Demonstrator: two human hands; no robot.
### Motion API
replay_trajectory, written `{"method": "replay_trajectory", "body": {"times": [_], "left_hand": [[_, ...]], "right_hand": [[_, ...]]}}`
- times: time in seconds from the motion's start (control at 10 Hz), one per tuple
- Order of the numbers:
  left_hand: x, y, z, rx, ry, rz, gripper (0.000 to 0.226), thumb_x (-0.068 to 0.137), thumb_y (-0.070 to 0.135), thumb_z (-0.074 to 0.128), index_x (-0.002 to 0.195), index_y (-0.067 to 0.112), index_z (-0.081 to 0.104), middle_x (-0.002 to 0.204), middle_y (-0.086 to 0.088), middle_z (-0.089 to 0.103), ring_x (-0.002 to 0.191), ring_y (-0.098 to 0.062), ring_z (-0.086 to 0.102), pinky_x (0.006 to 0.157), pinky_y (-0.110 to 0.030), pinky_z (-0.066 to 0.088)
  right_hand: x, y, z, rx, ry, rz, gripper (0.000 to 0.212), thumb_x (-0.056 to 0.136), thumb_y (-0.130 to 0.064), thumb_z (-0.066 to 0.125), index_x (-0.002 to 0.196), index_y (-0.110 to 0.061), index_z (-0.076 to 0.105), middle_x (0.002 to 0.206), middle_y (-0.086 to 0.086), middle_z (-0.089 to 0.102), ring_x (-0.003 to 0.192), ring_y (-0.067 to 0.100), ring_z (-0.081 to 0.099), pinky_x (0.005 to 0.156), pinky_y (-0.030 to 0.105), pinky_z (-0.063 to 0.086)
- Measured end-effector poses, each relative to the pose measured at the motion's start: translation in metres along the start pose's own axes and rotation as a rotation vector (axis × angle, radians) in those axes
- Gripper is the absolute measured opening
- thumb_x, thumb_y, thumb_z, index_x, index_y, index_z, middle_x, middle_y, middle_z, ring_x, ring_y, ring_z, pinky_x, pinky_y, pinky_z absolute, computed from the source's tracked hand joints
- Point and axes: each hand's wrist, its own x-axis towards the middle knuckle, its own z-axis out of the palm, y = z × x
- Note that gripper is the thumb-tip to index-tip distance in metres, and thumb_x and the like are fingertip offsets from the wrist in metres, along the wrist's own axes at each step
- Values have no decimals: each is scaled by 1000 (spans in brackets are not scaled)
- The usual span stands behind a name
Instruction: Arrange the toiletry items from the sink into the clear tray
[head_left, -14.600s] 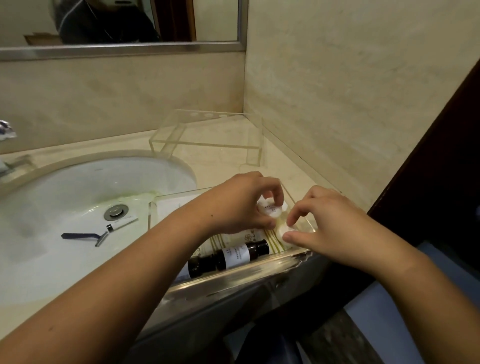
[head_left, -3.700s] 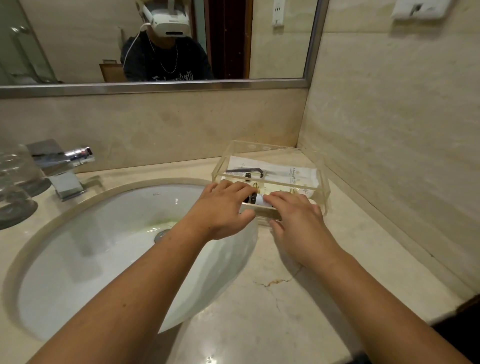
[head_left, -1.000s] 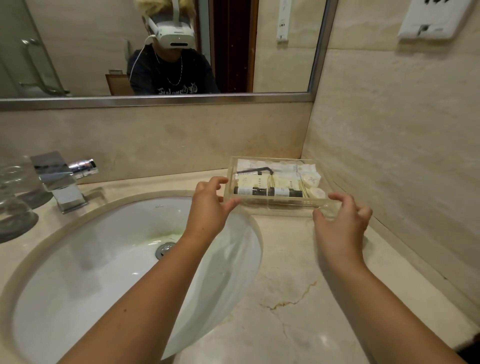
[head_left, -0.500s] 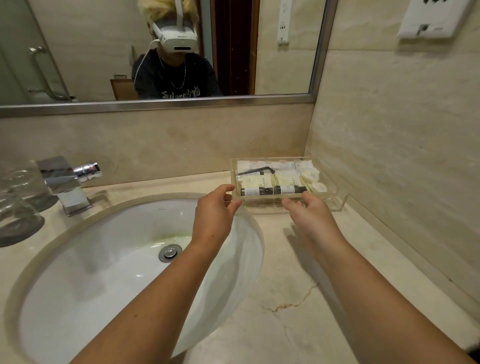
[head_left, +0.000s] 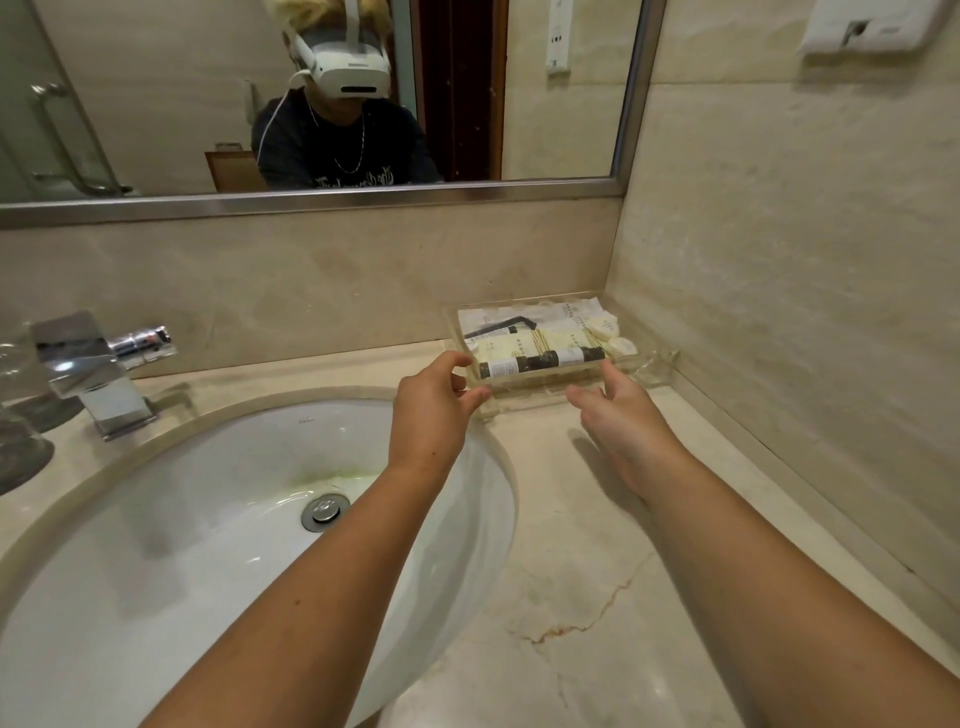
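The clear tray (head_left: 545, 379) sits in the counter's back right corner, apparently on a clear stand (head_left: 519, 402). It holds two dark bottles (head_left: 540, 361) along the front, cream sachets (head_left: 519, 340), a black razor (head_left: 498, 328) and round white soaps (head_left: 618, 344). My left hand (head_left: 436, 402) is at the tray's front left corner, thumb and forefinger spread loosely around it. My right hand (head_left: 618, 415) is just below the front wall, fingers relaxed and thumb tip close to the rim. The white sink (head_left: 208, 545) holds no items.
A chrome faucet (head_left: 93, 374) stands at the back left, with upturned glasses (head_left: 21, 415) beside it at the frame edge. The drain (head_left: 324, 512) is in the basin's middle. Marble walls close in behind and to the right of the tray. A mirror (head_left: 519, 104) hangs above.
Both hands stay at the tray's front. My right hand has dropped slightly below the front wall and its fingers have loosened. The tray itself has not visibly moved.
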Motion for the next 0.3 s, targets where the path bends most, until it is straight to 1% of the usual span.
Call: {"method": "replay_trajectory", "body": {"times": [0.1, 0.2, 0.3], "left_hand": [[1, -1, -1, -7, -5, 10, 39, 87, 32, 80, 123, 25, 68, 94, 3, 71, 83, -10, 66, 70, -12, 44], [3, 0, -3, 8, -26, 9, 37, 87, 32, 79, 121, 26, 67, 94, 1, 72, 88, -14, 68, 74, -19, 50], [2, 2, -3, 89, -58, 22, 41, 90, 39, 74, 127, 28, 61, 110, -3, 73, 105, -21, 67, 86, -30, 50]], "right_hand": [[3, -1, 0, 1, -14, 1, 81, 93, -33, 65, 159, -24, 17, 158, 2, 38, 143, 18, 40, 117, 37, 31], [0, -5, 1, -48, -22, 11, 81, 94, -33, 65, 159, -25, 17, 162, 2, 29, 147, 19, 33, 112, 32, 30], [-18, -2, 3, -245, 36, -19, 75, 97, -36, 59, 159, -24, 19, 167, -3, 15, 152, 17, 20, 117, 33, 21]]}}
